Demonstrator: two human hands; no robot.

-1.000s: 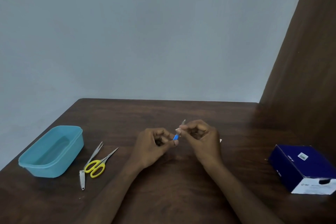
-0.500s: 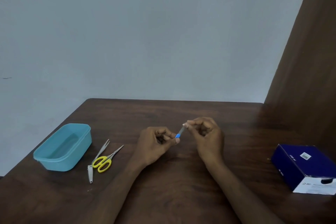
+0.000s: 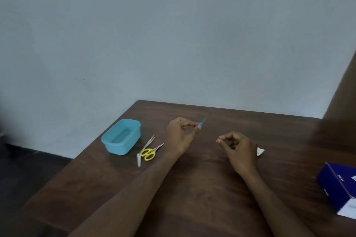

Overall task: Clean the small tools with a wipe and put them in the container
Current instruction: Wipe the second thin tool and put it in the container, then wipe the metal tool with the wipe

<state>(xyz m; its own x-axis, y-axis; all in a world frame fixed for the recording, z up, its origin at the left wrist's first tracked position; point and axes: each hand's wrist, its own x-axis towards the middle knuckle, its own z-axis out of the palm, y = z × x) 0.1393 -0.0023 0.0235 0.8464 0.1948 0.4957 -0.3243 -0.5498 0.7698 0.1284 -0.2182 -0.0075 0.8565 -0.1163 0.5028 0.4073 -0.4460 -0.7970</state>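
My left hand pinches a thin metal tool by its blue band, and the shaft points up and to the right above the table. My right hand is apart from it, to the right. Its fingers are curled, with thumb and forefinger pinched on a small whitish bit that looks like the wipe. The light blue container stands at the left with nothing visible inside. Beside it lie yellow-handled scissors and a slim silver tool.
A torn white scrap lies just right of my right hand. A dark blue box sits at the table's right edge. The brown table ends at a wall behind, and a dark wooden panel rises at the right.
My hands have drawn apart. The right hand let go of the tool's tip and moved right and down, while the left hand carried the tool left, toward the container.
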